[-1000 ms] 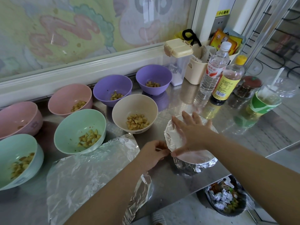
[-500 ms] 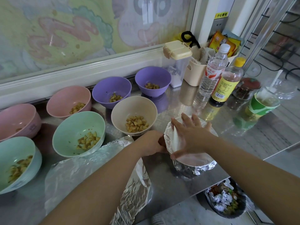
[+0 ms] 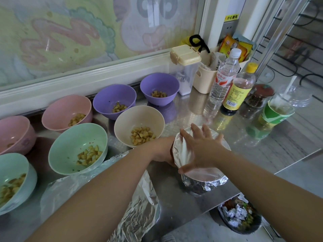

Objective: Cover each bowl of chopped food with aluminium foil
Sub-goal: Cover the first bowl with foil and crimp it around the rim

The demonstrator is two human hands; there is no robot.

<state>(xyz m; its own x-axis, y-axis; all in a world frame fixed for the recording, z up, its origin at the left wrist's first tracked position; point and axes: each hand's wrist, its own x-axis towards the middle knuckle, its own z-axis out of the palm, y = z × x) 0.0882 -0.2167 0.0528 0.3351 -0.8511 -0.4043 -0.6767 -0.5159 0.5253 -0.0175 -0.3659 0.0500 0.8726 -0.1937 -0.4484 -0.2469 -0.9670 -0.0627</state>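
The right hand [image 3: 201,147] lies flat, fingers spread wide, pressing down on the foil-covered bowl [image 3: 204,179] that stands near the front edge of the steel counter [image 3: 183,198]. It clamps nothing; it only pins the foil top. The left hand [image 3: 164,151] is at the bowl's left rim, just beside the right thumb, and appears to be tucking foil down the wall; its fingers are hidden behind the bowl, so whether they pinch the foil cannot be told.

Foil is already crimped around the near wall below the right palm. A dark strip of bare bowl shows at the left rim, against the left hand, so the wrap is judged incomplete on that side.

Left of the grip, touching the left forearm, lies a loose foil sheet [image 3: 139,206]. Beyond it and behind the left hand stand seven uncovered bowls of chopped food; the beige bowl [image 3: 139,126] is nearest, just behind the left wrist.

Risks, as judged:
- Heavy palm pressure may dent or tear the thin foil.
- The bowl sits close to the counter edge; a sideways push during tucking could slide it off towards the bin [image 3: 239,219] below.
- The left forearm may drag or crumple the loose sheet.
- The left wrist may knock the beige bowl.
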